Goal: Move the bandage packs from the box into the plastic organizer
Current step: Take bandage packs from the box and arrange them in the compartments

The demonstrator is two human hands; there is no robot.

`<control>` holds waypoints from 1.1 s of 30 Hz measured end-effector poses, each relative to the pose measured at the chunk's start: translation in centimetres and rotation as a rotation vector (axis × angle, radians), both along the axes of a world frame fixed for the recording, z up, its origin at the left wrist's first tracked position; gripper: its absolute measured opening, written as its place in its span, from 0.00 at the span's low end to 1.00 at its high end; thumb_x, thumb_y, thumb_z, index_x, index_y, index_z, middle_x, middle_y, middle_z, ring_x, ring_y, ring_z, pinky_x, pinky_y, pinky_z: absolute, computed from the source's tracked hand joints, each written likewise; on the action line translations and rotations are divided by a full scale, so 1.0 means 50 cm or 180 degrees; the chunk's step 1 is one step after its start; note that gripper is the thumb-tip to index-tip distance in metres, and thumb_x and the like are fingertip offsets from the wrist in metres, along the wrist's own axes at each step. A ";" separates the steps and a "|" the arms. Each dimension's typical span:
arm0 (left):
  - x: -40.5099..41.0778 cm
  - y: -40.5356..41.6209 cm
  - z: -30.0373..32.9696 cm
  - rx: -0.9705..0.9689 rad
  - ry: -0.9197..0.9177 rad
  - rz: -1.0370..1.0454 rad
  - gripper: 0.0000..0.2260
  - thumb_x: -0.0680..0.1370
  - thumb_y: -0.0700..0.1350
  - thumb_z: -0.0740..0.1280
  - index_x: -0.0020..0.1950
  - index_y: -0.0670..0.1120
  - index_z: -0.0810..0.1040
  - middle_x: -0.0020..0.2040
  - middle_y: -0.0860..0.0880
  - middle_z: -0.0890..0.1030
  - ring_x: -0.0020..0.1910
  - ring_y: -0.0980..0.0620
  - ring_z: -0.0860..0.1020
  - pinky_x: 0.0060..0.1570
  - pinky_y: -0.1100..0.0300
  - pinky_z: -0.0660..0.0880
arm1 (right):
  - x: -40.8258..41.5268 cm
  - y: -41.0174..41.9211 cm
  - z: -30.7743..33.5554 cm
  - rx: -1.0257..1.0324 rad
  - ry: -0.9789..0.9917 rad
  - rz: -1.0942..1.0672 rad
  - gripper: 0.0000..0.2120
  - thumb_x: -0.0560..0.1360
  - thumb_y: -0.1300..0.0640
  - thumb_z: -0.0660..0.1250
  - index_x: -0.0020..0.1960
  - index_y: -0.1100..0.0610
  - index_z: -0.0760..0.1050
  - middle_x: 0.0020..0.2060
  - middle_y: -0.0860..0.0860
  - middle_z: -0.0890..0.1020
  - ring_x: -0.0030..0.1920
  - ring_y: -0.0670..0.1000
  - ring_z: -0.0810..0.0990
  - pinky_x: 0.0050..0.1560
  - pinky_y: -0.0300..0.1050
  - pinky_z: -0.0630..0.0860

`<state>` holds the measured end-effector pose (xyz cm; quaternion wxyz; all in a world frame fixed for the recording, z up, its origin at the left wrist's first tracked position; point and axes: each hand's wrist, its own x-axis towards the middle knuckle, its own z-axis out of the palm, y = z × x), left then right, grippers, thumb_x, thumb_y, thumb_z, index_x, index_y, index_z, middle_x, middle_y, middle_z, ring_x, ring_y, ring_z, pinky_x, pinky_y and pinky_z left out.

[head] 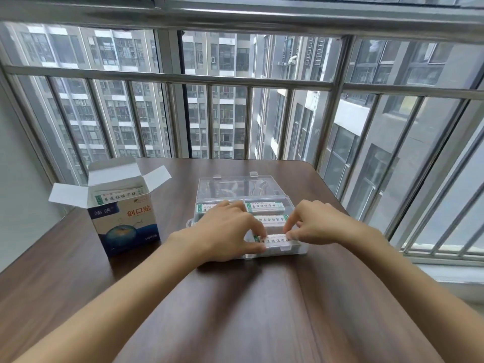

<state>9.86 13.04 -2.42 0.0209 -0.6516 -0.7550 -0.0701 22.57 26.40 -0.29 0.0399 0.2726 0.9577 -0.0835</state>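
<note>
Bandage pack [275,240] lies lengthwise left to right over the organizer's [298,248] near-right compartment, just right of frame centre, pinched at its ends by left hand [230,229] and right hand [315,222]. Seating it probably means lowering both ends level. More packs stand in the open box [125,224] at left.

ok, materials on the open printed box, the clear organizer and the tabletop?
Blue-and-beige printed box: looks like thin paperboard, with plain white folded flaps and creased edges. Clear compartmented organizer: transparent rigid plastic, glossy; the table shows through its hinged lid. Dark brown table: wood-grain pattern with soft sheen, probably laminate or veneer; can't tell which.
</note>
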 end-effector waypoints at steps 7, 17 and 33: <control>-0.010 0.016 0.013 -0.0260 -0.0044 -0.0113 0.17 0.75 0.60 0.66 0.62 0.57 0.72 0.56 0.59 0.80 0.60 0.55 0.71 0.59 0.58 0.66 | -0.022 0.027 0.049 -0.0051 -0.0219 -0.0500 0.09 0.69 0.51 0.73 0.46 0.54 0.82 0.41 0.48 0.84 0.46 0.51 0.80 0.49 0.46 0.77; -0.013 0.017 0.012 -0.0348 -0.0097 -0.0124 0.17 0.75 0.59 0.67 0.62 0.57 0.72 0.56 0.59 0.80 0.58 0.54 0.72 0.58 0.55 0.69 | -0.060 -0.015 0.051 -0.0233 -0.1457 -0.0553 0.13 0.77 0.51 0.65 0.40 0.58 0.76 0.30 0.49 0.75 0.28 0.47 0.68 0.33 0.38 0.67; -0.088 -0.140 0.038 0.0778 -0.0902 0.1127 0.03 0.73 0.57 0.70 0.40 0.60 0.81 0.33 0.65 0.77 0.34 0.67 0.73 0.34 0.61 0.67 | -0.020 -0.057 0.055 -0.0125 0.0591 -0.0223 0.09 0.72 0.46 0.71 0.47 0.50 0.83 0.38 0.45 0.80 0.45 0.49 0.80 0.43 0.42 0.74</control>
